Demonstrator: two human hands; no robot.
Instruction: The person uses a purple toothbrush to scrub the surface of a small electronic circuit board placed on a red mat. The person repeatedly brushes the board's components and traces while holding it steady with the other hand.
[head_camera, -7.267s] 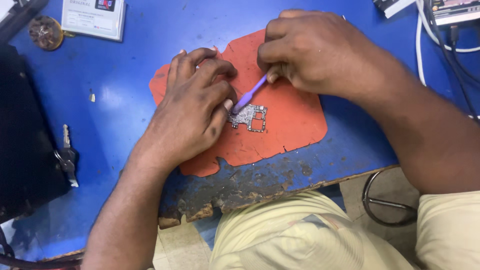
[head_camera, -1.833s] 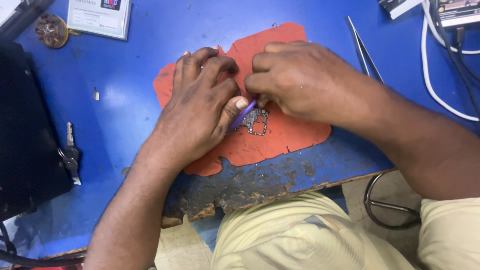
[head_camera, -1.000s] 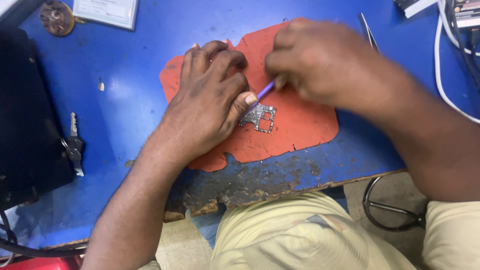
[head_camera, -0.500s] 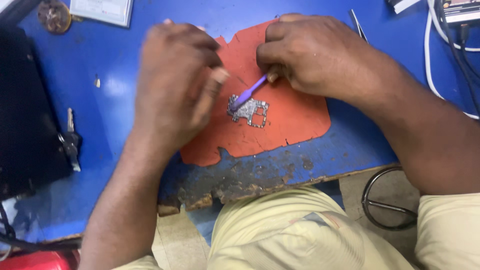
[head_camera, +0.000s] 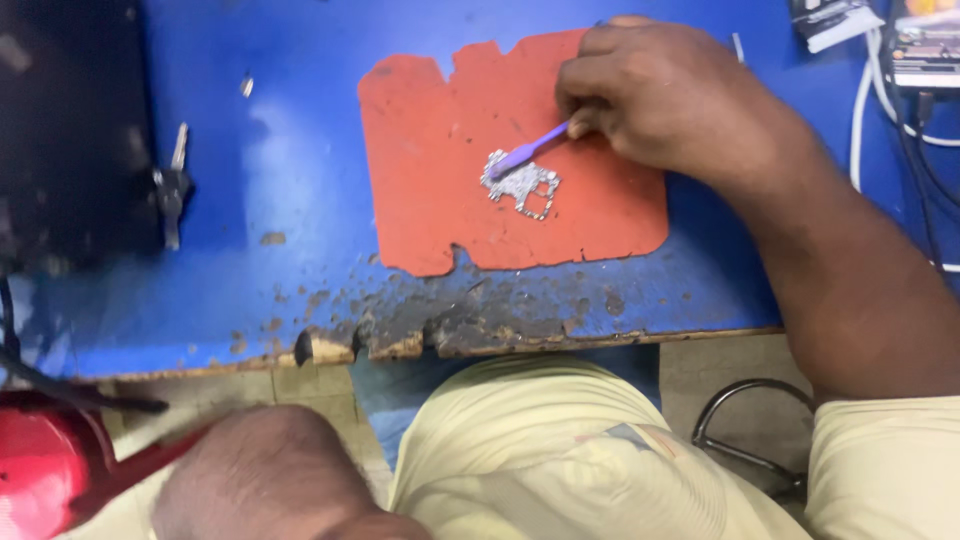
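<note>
— Right hand (head_camera: 680, 95), what's it gripping?
— Fingers are closing around a purple stick (head_camera: 530, 153), tip touching the metal piece (head_camera: 520, 185) lying mid-frame on the orange mat (head_camera: 430, 150).
— Left hand?
— Only a forearm is showing, lower left.

Bright, even light from overhead. Soft glare on the blue tabletop (head_camera: 270, 170) around ten o'clock. Deep, detail-free shadow at nine o'clock. Slight motion blur throughout; forearm (head_camera: 270, 480) at seven o'clock badly out of focus. Sharpest near the orange mat (head_camera: 440, 180). Mild stretching at the corners.
</note>
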